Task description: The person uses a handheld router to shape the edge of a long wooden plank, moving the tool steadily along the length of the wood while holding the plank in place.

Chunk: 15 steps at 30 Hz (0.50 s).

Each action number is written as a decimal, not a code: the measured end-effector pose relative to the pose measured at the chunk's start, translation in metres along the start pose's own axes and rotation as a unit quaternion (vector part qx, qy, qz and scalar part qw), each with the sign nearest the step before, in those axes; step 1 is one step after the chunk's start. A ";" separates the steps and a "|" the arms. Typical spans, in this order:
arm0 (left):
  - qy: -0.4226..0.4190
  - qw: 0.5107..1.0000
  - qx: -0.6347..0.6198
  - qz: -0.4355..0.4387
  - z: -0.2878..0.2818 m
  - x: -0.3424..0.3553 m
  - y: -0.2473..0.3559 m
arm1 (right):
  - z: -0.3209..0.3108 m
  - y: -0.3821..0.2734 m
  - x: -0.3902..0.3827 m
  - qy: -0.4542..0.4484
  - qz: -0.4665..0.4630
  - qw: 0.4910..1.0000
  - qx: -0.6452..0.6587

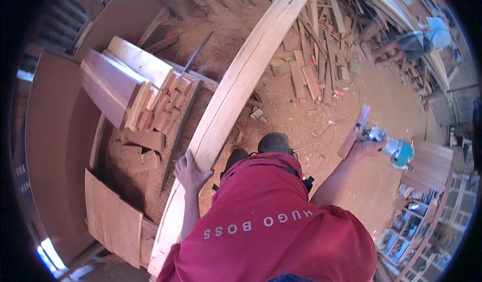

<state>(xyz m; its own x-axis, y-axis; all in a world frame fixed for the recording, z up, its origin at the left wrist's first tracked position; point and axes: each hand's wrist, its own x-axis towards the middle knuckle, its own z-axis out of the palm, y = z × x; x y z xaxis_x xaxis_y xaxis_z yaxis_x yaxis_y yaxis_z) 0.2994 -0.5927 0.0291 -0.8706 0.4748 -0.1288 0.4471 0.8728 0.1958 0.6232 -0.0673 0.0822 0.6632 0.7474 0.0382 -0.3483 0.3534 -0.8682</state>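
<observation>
Long pale wooden beam point(246, 81) runs diagonally, top centre to lower left. Beyond its right edge, brown sawdust-strewn floor point(371, 191) gives open room toward right of frame. Brown flat-topped wooden shelf unit point(429, 169), lower right: compartments hold small blue and white items, too small to identify. Left hand point(192, 173) lies across beam, thumb spread from fingers; cannot tell if clenched. Right forearm extended up-right; right hand point(370, 147) grasps teal-and-silver cylindrical power tool point(400, 154), right of centre.

The floor point(396, 99) — brown and dusty — carries a heap of wood offcuts point(310, 81) (red scraps point(338, 93) among them).
</observation>
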 end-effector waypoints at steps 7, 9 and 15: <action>0.025 0.999 0.015 -0.014 0.001 -0.047 -0.055 | 0.076 0.015 -0.110 -0.110 -0.137 0.983 -0.047; 0.029 0.999 0.006 -0.015 0.003 -0.053 -0.060 | 0.095 0.026 -0.129 -0.124 -0.153 0.976 -0.090; 0.003 0.999 -0.004 -0.040 0.003 -0.050 -0.077 | 0.155 0.082 -0.199 -0.276 -0.165 0.942 -0.093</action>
<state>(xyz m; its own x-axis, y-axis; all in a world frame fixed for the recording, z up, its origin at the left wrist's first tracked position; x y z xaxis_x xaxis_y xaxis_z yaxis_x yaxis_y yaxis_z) 0.3092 -0.6828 0.0176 -0.9051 0.4020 -0.1386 0.3736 0.9074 0.1924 0.3601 -0.1001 0.0800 0.2518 0.8113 0.5276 -0.0277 0.5510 -0.8340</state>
